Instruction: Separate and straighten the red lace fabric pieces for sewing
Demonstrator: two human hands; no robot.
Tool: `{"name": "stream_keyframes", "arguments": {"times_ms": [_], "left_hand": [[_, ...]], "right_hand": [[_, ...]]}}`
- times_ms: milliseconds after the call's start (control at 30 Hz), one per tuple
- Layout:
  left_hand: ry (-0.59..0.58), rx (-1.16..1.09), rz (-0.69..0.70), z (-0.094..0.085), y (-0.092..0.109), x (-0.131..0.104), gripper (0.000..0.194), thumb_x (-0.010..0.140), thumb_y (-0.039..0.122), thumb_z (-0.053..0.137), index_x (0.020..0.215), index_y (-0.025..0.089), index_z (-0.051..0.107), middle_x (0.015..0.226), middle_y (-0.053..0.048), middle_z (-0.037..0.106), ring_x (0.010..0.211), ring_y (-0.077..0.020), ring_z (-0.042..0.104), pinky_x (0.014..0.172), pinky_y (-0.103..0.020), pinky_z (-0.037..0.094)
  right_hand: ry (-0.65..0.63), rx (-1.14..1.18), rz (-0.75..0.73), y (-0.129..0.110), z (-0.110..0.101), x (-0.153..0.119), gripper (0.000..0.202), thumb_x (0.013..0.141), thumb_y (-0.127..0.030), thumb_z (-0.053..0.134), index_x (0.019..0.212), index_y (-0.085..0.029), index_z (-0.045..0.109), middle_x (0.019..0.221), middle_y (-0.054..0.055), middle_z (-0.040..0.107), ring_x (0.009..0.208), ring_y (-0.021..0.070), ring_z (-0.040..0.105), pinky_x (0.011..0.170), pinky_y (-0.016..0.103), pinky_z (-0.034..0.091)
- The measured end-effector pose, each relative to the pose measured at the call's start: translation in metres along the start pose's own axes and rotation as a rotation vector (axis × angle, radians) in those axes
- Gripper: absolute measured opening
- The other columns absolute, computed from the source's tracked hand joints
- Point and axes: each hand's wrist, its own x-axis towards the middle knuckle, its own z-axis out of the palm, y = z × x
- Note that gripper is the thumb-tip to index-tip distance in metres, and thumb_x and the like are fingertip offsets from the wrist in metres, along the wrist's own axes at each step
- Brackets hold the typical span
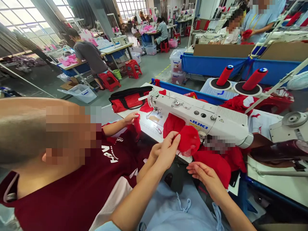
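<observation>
Pinched between the thumb and fingers of my left hand [170, 146] is a rounded piece of red fabric [189, 140], held up in front of the sewing machine [197, 112]. My right hand [203, 173] has its fingers loosely stretched and apart, with nothing in them. It hovers just below that piece, beside a larger heap of red fabric [214, 165] at the table's front edge. More red fabric [173, 125] lies on the machine bed behind my left hand.
Close on my left sits a co-worker in a maroon shirt [96, 179], whose hand [131, 118] holds red fabric. Two red thread cones [225, 76] stand behind the machine. A red and black bag [128, 99] lies at the table's far left. Another machine [292, 128] is at right.
</observation>
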Motion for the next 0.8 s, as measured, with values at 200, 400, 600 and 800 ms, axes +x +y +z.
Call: {"name": "stream_keyframes", "arguments": {"times_ms": [200,400,600,800], "left_hand": [[-0.192,-0.317,-0.387,-0.004,-0.03,-0.05,0.038,0.074,0.048,0.072,0.086,0.015,0.056,0.074,0.002,0.057,0.064,-0.0082,0.05,0.062,-0.021,0.041],[-0.207,-0.224,-0.4,-0.008,-0.05,-0.067,0.039,0.074,0.049,0.072,0.089,0.016,0.059,0.082,-0.001,0.061,0.073,-0.0117,0.055,0.071,-0.026,0.044],[-0.04,-0.291,-0.342,-0.013,-0.043,-0.063,0.051,0.067,0.051,0.077,0.103,0.018,0.061,0.103,-0.007,0.066,0.097,-0.0201,0.06,0.089,-0.033,0.044],[0.339,-0.435,-0.232,-0.035,-0.037,-0.032,0.043,0.07,0.044,0.073,0.104,0.019,0.064,0.106,-0.008,0.069,0.103,-0.0254,0.062,0.091,-0.037,0.046]], "right_hand": [[0.003,0.526,-0.011,-0.017,0.009,0.006,0.04,0.069,-0.052,0.078,0.098,-0.027,0.065,0.108,0.006,0.072,0.101,0.0265,0.067,0.087,0.045,0.052],[0.074,0.462,-0.063,-0.017,0.017,0.012,0.048,0.067,-0.037,0.081,0.109,-0.027,0.06,0.113,0.005,0.07,0.105,0.0252,0.065,0.09,0.041,0.051],[-0.073,-0.021,-0.176,-0.012,0.037,0.034,0.051,0.073,-0.043,0.074,0.117,-0.024,0.058,0.119,0.008,0.067,0.111,0.0265,0.061,0.1,0.043,0.045],[-0.088,-0.272,-0.274,-0.009,0.058,0.058,0.062,0.073,-0.047,0.07,0.127,-0.023,0.052,0.129,0.014,0.059,0.107,0.0256,0.062,0.09,0.039,0.053]]}}
